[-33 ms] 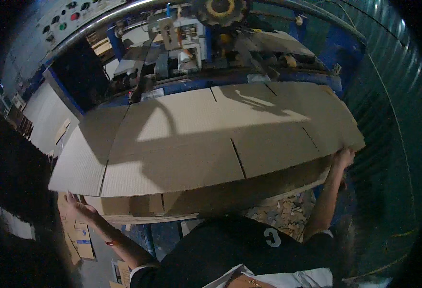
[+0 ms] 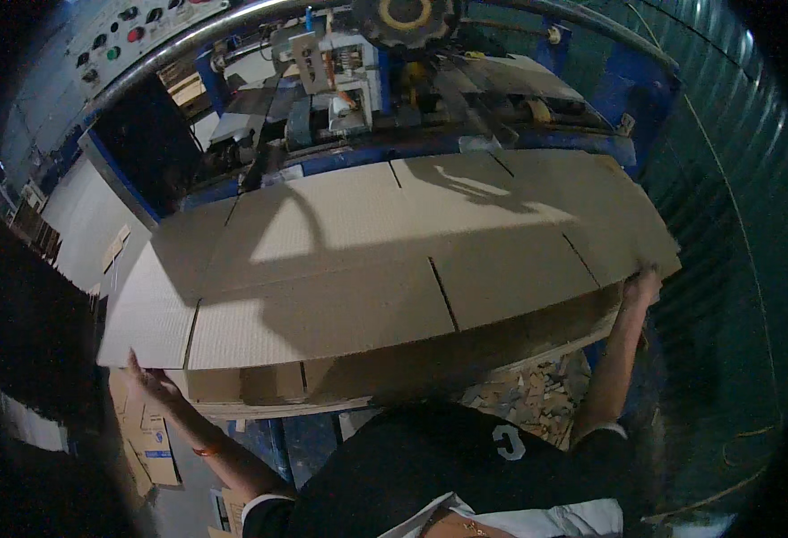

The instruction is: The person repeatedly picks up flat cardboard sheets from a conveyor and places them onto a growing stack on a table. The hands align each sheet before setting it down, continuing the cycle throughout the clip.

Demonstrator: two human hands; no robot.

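Observation:
A wide sheet of brown corrugated cardboard (image 2: 340,269), slotted and creased, stretches across in front of me. My left hand (image 2: 154,384) grips its near left corner, thumb over the top and fingers underneath. At the near right corner, my right hand (image 2: 645,285) is closed round the edge. Below the raised near edge lies more cardboard (image 2: 358,384), seemingly a stack of similar sheets. The top sheet's far edge lies along the blue front of a machine (image 2: 322,163).
The machine carries a dark toothed wheel (image 2: 405,13) and a metal rail. A control panel (image 2: 134,36) with coloured buttons stands far left. Cardboard scraps (image 2: 533,394) lie below the stack; flattened cartons (image 2: 152,444) lie lower left. Green corrugated wall (image 2: 726,224) rises at right.
My left thumb has come down onto the top of the sheet. The sheet's near left corner has shifted slightly right and down. My right hand stays at its corner.

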